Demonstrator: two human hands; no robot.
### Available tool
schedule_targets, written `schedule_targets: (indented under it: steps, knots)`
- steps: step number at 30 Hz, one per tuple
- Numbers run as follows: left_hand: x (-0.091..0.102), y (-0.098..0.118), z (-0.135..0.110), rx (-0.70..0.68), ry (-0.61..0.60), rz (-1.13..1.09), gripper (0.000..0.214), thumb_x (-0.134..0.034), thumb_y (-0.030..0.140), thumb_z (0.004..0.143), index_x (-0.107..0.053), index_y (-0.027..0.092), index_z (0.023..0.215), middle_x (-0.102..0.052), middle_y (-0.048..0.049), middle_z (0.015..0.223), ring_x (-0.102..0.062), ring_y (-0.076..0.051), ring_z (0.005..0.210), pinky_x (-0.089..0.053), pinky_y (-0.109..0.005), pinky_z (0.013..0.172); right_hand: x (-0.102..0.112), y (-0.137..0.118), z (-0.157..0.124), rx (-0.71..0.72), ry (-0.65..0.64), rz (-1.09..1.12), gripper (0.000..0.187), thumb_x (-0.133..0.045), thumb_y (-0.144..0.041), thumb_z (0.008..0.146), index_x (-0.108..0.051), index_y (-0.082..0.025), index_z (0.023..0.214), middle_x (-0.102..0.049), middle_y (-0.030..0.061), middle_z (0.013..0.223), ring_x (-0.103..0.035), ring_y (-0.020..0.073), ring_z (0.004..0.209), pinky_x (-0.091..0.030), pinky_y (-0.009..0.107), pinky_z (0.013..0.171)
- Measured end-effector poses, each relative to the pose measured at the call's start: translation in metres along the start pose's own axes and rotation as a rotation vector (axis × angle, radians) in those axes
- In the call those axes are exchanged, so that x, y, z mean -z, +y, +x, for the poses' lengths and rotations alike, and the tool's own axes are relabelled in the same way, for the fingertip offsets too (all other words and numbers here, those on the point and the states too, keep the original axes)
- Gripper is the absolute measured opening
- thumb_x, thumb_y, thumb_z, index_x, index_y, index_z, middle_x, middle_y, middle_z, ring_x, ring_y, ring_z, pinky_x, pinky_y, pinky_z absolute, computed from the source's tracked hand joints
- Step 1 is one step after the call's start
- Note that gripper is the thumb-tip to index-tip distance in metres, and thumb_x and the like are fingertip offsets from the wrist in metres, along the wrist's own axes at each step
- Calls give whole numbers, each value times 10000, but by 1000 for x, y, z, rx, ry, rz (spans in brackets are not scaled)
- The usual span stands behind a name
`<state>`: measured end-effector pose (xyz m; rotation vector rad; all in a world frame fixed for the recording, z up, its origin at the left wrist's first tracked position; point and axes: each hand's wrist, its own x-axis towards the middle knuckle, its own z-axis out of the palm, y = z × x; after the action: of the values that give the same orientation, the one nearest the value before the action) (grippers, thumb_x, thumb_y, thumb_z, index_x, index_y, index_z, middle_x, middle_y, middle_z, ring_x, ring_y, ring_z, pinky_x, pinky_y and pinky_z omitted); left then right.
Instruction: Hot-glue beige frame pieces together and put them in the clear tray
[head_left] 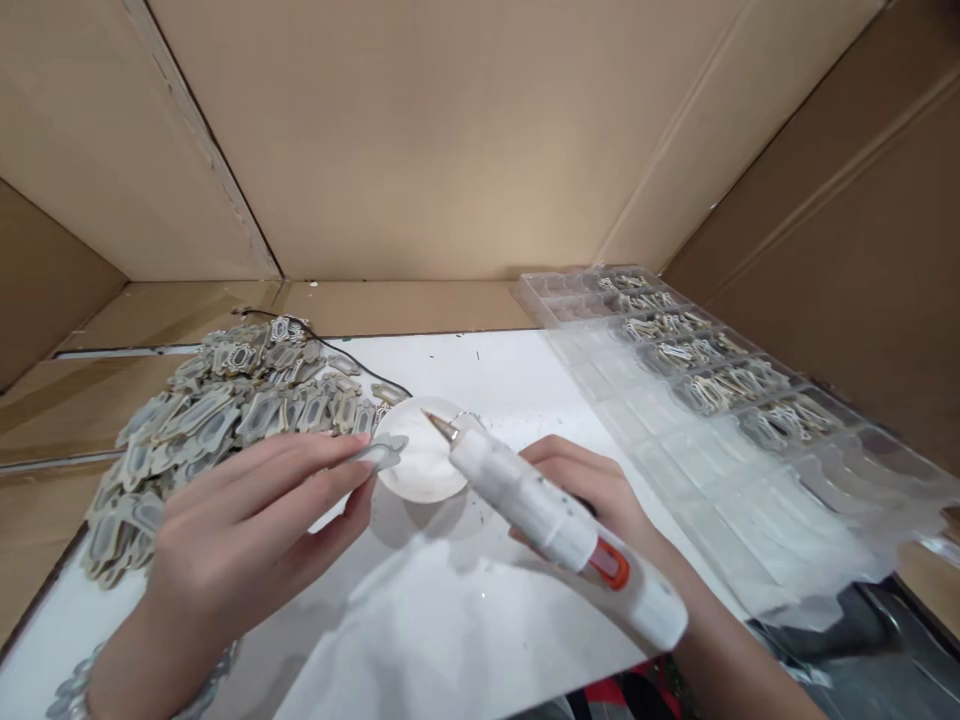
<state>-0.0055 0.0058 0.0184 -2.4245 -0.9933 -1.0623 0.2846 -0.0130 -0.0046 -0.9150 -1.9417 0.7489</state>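
My left hand [262, 510] pinches a small grey, flat plate with a scalloped end [388, 452] between thumb and fingers. It is like the pieces in the heap beside it. My right hand [585, 480] is wrapped round the grip of a white glue gun [547, 520] with a red switch and a pointed, copper-coloured tip. The tip points up and left, just right of the plate and apart from it. Below both lies a round white disc [424, 485] on the white work surface. Part of a thin metal loop [471, 418] shows behind the nozzle.
A heap of similar flat frame-shaped pieces [202, 420] covers the left side. A black cord [349, 355] runs from it to the disc. At right stands a clear compartment box [645, 400], its far compartments holding small metal frames. Cardboard walls [450, 140] enclose the surface.
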Motion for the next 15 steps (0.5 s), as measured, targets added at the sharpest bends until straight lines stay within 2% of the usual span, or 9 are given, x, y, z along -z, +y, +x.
schedule_targets:
  steps: [6, 11, 15]
  knots:
    - [1, -2, -4, 10, 11, 101, 97, -714, 186, 883, -669, 272, 882, -789, 26, 909, -749, -158, 816, -663, -327, 824, -15, 9, -3, 57, -53, 25, 58, -631, -166, 893, -668, -209, 904, -650, 54, 889, -649, 163, 744, -532, 265, 642]
    - [5, -1, -7, -10, -43, 97, 100, -744, 188, 864, -677, 252, 902, -792, 8, 957, -756, -192, 855, -670, -369, 803, -15, -1, -1, -35, -122, -37, 129, -571, -119, 895, -669, -194, 856, -650, 61, 882, -645, 163, 751, -512, 267, 634]
    - [5, 1, -5, 3, -39, 63, 124, -733, 144, 852, -703, 258, 893, -789, 12, 970, -756, -183, 870, -657, -333, 847, -16, -1, -1, -68, -134, -49, 115, -588, -110, 858, -654, -201, 834, -639, 46, 870, -634, 158, 734, -498, 263, 622]
